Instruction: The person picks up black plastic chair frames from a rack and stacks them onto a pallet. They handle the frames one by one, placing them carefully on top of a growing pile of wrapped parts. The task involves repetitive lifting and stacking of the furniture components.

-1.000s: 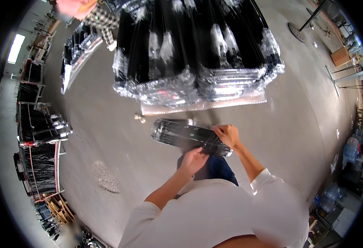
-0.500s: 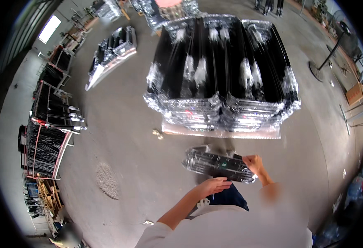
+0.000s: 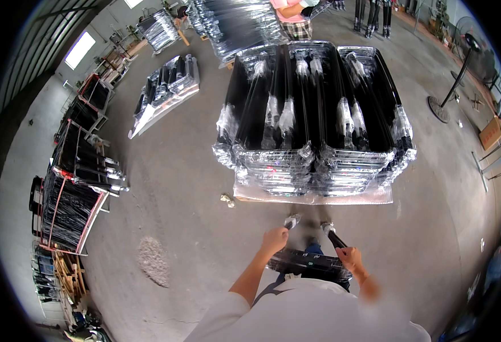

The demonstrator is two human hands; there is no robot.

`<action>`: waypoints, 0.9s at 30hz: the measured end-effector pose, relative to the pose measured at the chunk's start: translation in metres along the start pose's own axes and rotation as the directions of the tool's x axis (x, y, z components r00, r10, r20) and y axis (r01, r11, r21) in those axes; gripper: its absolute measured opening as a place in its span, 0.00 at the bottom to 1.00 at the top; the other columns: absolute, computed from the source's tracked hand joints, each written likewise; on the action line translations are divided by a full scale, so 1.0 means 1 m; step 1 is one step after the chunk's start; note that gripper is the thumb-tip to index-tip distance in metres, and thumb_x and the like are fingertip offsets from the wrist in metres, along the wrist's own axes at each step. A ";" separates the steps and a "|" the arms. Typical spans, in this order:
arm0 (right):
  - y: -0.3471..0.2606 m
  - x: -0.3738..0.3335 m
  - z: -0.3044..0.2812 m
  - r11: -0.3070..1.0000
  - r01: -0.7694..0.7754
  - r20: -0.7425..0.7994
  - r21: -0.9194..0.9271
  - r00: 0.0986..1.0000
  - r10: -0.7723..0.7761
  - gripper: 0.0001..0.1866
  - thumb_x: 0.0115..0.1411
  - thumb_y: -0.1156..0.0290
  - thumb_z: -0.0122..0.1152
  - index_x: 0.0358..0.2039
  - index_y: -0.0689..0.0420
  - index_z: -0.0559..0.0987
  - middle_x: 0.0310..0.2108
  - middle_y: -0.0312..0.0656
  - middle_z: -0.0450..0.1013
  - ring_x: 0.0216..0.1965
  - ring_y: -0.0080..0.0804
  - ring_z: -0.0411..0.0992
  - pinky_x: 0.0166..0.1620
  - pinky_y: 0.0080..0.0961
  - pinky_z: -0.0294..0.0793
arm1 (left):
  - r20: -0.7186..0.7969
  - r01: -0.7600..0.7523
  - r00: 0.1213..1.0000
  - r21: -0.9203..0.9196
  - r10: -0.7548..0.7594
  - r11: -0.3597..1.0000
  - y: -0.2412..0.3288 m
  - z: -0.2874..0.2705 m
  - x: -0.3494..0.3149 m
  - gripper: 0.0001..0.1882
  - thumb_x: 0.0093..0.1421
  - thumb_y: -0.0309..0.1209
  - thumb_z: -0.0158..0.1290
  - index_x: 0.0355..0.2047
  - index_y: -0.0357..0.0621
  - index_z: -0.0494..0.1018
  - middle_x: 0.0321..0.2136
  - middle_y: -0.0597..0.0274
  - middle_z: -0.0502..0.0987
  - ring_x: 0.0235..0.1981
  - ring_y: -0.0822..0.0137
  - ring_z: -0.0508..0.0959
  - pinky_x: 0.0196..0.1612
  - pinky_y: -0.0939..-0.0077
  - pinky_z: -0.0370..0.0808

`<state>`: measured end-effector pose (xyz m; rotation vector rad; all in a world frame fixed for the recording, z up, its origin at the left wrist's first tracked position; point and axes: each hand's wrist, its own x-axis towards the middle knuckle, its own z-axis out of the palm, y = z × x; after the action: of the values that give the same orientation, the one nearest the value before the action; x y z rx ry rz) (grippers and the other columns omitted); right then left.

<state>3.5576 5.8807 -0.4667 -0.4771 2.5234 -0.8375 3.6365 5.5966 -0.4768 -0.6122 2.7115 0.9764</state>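
Observation:
Close in front of my body is a black part with a broad front panel and two bars reaching forward, their ends wrapped in clear plastic. My left hand is closed around the left bar, close to its wrapped end. Around the right bar, nearer the panel, my right hand is closed. The lower side of the part is hidden by its panel and my shirt.
Ahead lies a large stack of black nested parts with plastic-wrapped edges, on a pallet. A smaller wrapped pile is at far left. Loaded racks line the left side. A stand fan stands at right. Another person is beyond the stack.
My left hand has gone from lying along the panel's lower edge to gripping the left bar. The black part has come nearer my body and turned, so both bars now show.

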 end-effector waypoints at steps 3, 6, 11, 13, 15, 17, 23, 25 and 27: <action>0.013 0.004 0.009 0.993 -0.075 0.065 0.091 0.995 0.070 0.18 0.49 0.57 0.50 0.13 0.58 0.74 0.12 0.46 0.67 0.16 0.43 0.67 0.22 0.33 0.64 | 0.401 0.192 0.885 0.152 -0.238 0.969 -0.028 0.014 0.021 0.19 0.49 0.43 0.46 0.37 0.45 0.70 0.29 0.51 0.74 0.31 0.55 0.74 0.34 0.63 0.70; 0.035 0.025 0.012 0.945 -0.298 0.108 0.135 0.952 0.285 0.16 0.46 0.55 0.52 0.18 0.56 0.76 0.17 0.45 0.71 0.22 0.41 0.71 0.26 0.33 0.68 | 0.481 0.309 0.793 0.213 -0.374 0.927 -0.032 0.015 0.039 0.23 0.47 0.47 0.49 0.39 0.44 0.69 0.30 0.48 0.73 0.31 0.55 0.74 0.32 0.62 0.70; 0.137 0.080 0.069 0.958 -0.208 0.161 -0.199 0.957 0.242 0.21 0.45 0.55 0.58 0.33 0.59 0.73 0.29 0.48 0.72 0.25 0.34 0.72 0.28 0.31 0.72 | 0.703 0.262 0.568 0.339 -0.428 0.904 -0.076 0.050 0.085 0.25 0.42 0.46 0.53 0.35 0.40 0.72 0.31 0.47 0.73 0.29 0.57 0.75 0.31 0.64 0.71; 0.146 0.096 0.076 0.609 -0.793 0.620 0.008 0.481 0.619 0.24 0.43 0.54 0.61 0.34 0.61 0.71 0.29 0.48 0.71 0.27 0.37 0.71 0.29 0.40 0.73 | 0.747 0.066 0.570 0.374 -0.342 0.925 -0.091 0.073 0.101 0.22 0.40 0.43 0.53 0.31 0.39 0.73 0.28 0.49 0.74 0.27 0.58 0.75 0.30 0.65 0.71; 0.170 0.096 0.099 0.403 -0.915 0.810 -0.013 0.227 0.542 0.21 0.44 0.56 0.60 0.29 0.62 0.72 0.26 0.47 0.71 0.26 0.40 0.71 0.29 0.43 0.73 | 0.730 0.064 0.580 0.402 -0.361 0.914 -0.123 0.106 0.104 0.19 0.39 0.40 0.53 0.28 0.39 0.73 0.26 0.50 0.74 0.26 0.59 0.75 0.29 0.65 0.71; 0.182 0.093 0.120 0.180 -0.984 0.867 0.015 0.102 0.488 0.16 0.46 0.61 0.58 0.26 0.63 0.72 0.22 0.47 0.70 0.21 0.40 0.71 0.26 0.43 0.74 | 0.644 0.265 0.587 0.418 -0.490 0.869 -0.170 0.150 0.088 0.18 0.38 0.38 0.53 0.27 0.39 0.73 0.25 0.50 0.74 0.25 0.59 0.74 0.28 0.65 0.70; 0.186 0.095 0.122 -0.071 -0.982 0.887 0.173 0.124 0.444 0.16 0.47 0.64 0.55 0.27 0.65 0.67 0.19 0.55 0.68 0.17 0.48 0.69 0.24 0.46 0.73 | 0.744 0.924 0.295 -0.061 -0.600 0.379 -0.178 0.154 0.075 0.18 0.36 0.37 0.54 0.28 0.40 0.67 0.24 0.51 0.69 0.22 0.60 0.71 0.24 0.67 0.71; 0.205 0.096 0.138 -0.049 -0.979 0.883 0.199 0.157 0.443 0.23 0.47 0.62 0.55 0.36 0.67 0.61 0.23 0.58 0.65 0.22 0.52 0.69 0.31 0.54 0.70 | 0.749 0.927 0.367 -0.243 -0.552 0.287 -0.156 0.136 0.065 0.19 0.34 0.36 0.55 0.27 0.40 0.66 0.22 0.52 0.68 0.21 0.61 0.71 0.23 0.68 0.72; 0.212 0.094 0.152 -0.036 -0.980 0.857 0.196 0.153 0.492 0.24 0.44 0.65 0.56 0.35 0.68 0.62 0.24 0.58 0.65 0.23 0.51 0.69 0.33 0.50 0.71 | 0.687 0.960 0.278 -0.195 -0.671 0.199 -0.135 0.131 0.061 0.13 0.31 0.36 0.54 0.18 0.44 0.66 0.17 0.59 0.64 0.16 0.64 0.68 0.20 0.72 0.68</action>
<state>3.5155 5.9267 -0.7369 0.9706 1.1015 -0.9059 3.6473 5.5679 -0.6722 -1.5425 1.1021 1.3124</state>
